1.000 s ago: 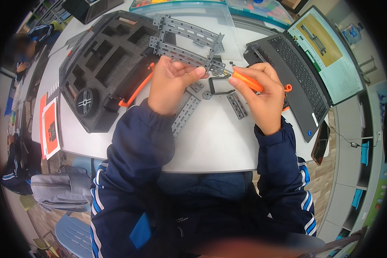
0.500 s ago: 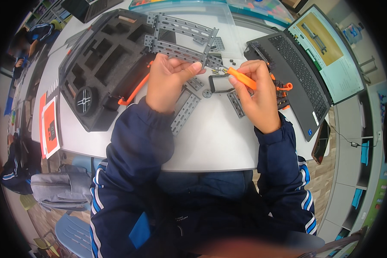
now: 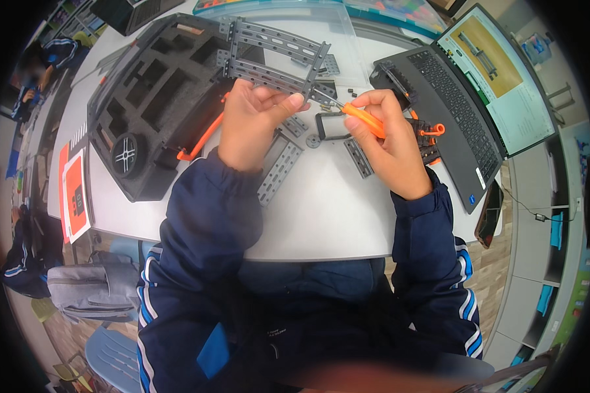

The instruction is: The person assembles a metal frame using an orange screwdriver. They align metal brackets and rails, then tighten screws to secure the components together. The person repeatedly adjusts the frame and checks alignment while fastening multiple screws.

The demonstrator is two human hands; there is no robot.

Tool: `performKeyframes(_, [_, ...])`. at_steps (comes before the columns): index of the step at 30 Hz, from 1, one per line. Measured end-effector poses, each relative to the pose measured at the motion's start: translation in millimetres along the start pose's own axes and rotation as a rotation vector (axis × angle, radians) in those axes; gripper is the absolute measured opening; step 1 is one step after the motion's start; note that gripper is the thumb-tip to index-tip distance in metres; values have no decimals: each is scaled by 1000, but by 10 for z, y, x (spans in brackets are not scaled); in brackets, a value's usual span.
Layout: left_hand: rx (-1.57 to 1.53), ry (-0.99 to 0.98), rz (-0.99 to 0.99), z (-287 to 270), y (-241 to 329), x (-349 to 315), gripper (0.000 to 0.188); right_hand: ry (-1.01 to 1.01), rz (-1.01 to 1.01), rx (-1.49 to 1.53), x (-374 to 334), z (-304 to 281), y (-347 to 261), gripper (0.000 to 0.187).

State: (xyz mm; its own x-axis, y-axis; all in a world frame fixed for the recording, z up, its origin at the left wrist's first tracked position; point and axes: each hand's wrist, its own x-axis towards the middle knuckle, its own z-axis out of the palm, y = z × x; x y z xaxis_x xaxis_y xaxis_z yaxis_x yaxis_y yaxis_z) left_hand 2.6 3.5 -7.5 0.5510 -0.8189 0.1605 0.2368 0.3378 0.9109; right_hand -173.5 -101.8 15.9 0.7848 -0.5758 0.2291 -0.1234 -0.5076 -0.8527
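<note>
My left hand point(image 3: 255, 124) grips the near corner of a grey perforated metal frame point(image 3: 278, 78), its thumb pressed along the lower beam. The frame is held tilted above the table. In my right hand point(image 3: 393, 141) is a screwdriver with an orange handle point(image 3: 364, 120), pinched between thumb and fingers. Its thin shaft points up and left to the frame's right corner, where the tip seems to touch; the exact contact is too small to tell. Beneath the hands lie a perforated grey plate point(image 3: 280, 169), a small round disc point(image 3: 313, 141) and a dark U-shaped bracket point(image 3: 332, 126).
A black case with cut foam point(image 3: 154, 92) stands on the left, a wheel point(image 3: 130, 155) at its near end. On the right sits an open laptop point(image 3: 455, 108), with orange and black parts point(image 3: 431, 131) beside it. Orange-covered papers point(image 3: 77, 193) lie at the left edge.
The screwdriver has shifted slightly up and left, and more of its shaft now shows. The frame and my left hand have moved a little to the left.
</note>
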Motion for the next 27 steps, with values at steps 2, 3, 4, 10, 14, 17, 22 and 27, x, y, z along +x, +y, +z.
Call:
performKeyframes(2, [8, 12, 6, -2, 4, 7, 37, 49, -59, 36, 3, 39, 14, 10])
performKeyframes(3, [17, 17, 4, -3, 6, 8, 34, 104, -109, 17, 11, 65, 24, 10])
performKeyframes(4, [29, 28, -6, -2, 7, 2, 32, 159, -157, -3, 13, 76, 34, 10])
performKeyframes(10, [31, 16, -27, 14, 21, -15, 31, 183, -261, -313, 48, 6, 78, 11])
performKeyframes(14, [-2, 12, -11, 26, 15, 1, 41, 113, -230, -179, 4, 37, 63, 15])
performKeyframes(17, [13, 40, 6, 14, 21, 4, 40, 135, -267, -93, -15, 103, 51, 15])
performKeyframes(22, [19, 42, -6, 16, 13, 2, 38, 292, -483, -386, 59, 74, 67, 17])
performKeyframes(27, [35, 23, 21, 13, 5, -2, 32, 269, -447, -420, 28, 40, 70, 17])
